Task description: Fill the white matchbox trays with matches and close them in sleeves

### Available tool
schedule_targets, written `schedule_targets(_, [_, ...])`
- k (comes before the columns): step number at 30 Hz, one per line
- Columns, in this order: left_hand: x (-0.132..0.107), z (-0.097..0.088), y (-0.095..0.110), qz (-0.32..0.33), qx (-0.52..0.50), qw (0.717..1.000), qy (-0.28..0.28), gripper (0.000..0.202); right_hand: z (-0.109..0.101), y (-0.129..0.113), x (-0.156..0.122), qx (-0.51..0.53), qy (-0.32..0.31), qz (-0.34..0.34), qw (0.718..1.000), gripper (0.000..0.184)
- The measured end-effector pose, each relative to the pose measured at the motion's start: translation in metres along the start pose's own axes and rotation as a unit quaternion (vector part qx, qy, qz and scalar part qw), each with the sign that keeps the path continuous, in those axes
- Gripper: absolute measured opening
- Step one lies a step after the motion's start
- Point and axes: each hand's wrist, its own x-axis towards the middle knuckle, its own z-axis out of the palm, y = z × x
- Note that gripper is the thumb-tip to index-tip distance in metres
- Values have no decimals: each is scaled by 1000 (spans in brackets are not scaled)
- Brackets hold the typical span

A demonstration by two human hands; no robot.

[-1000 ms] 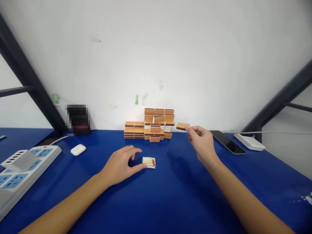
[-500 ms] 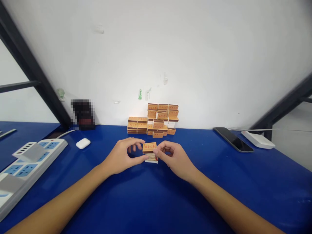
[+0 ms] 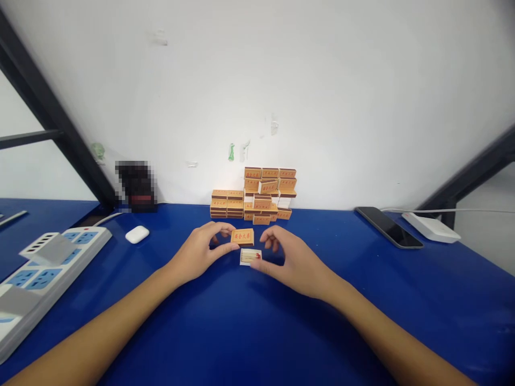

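Observation:
My left hand [image 3: 205,246] grips the left end of an orange matchbox sleeve [image 3: 243,236] with red characters between thumb and fingers. Just in front of the sleeve lies a white matchbox tray [image 3: 244,262] holding several matches with red heads. My right hand [image 3: 287,260] is open beside the tray, its thumb tip at the tray's right edge and its fingers curved apart above. Whether that thumb touches the tray I cannot tell.
Stacked matchboxes [image 3: 227,206] stand against the wall, with a taller pile [image 3: 287,185] to their right. A white power strip [image 3: 52,284] and a white earbud case [image 3: 137,234] lie left. A phone [image 3: 388,228] and a white box [image 3: 430,227] lie right.
The matchbox sleeve has moved left with my left hand, uncovering the tray of matches. My right hand has let go of the sleeve and opened, shifting slightly right.

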Motion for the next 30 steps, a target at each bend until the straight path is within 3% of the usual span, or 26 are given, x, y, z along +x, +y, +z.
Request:
schedule_targets(3, [1,-1,-7,-12,19,1000,12,35,-6,5,-2,-80,-53,-23,995,56])
schedule_targets(8, [1,0,-14,-26,16,999,19,40,-7,10,-1,-72,-103,-22,992,32])
schedule_targets(13, [2,0,-14,-29,8,999,15,40,-11,15,4,-63,-67,-42,995,22])
schedule_targets(18, [2,0,-12,-45,-1,999,6,42,-21,22,12,39,-5,-3,999,25])
schedule_targets(22, [0,1,-11,-44,-5,999,-7,43,-22,22,12,80,-19,10,997,28])
schedule_targets(30, [1,1,-9,-21,-8,1000,-1,42,-20,25,11,56,-30,1,998,29])
